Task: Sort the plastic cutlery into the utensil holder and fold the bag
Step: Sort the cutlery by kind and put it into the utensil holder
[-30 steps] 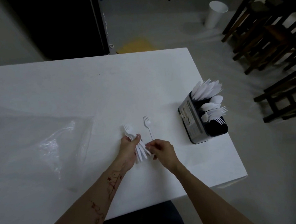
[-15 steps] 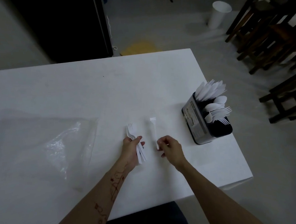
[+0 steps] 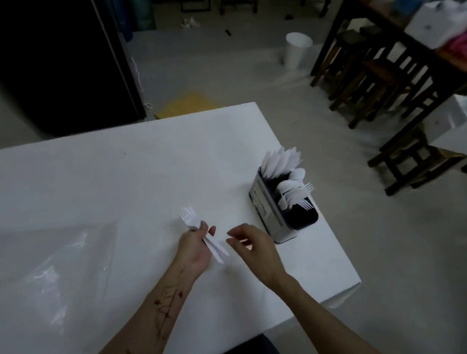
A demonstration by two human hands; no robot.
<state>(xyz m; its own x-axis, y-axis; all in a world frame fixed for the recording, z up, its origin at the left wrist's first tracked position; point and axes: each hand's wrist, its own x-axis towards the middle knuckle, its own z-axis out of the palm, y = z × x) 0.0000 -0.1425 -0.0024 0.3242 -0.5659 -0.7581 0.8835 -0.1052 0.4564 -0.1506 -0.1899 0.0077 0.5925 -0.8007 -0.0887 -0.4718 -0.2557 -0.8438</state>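
Loose fork (image 3: 189,218) now in left hand (image 3: 194,251)

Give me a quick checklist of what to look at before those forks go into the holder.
1. Forks gathered in one bundle in the left hand: ok, tines all point away from the person.
2. Grip on the bundle: ok, fingers curl round the handles.
3. Right hand free to help: ok, it holds nothing, fingers loosely curled.
4. Room in the holder: ok, the nearest section shows dark space beside a few forks.
5. Loose cutlery left on the table: cannot tell, white on white.
6. Bag folded: not ok, it lies spread flat.
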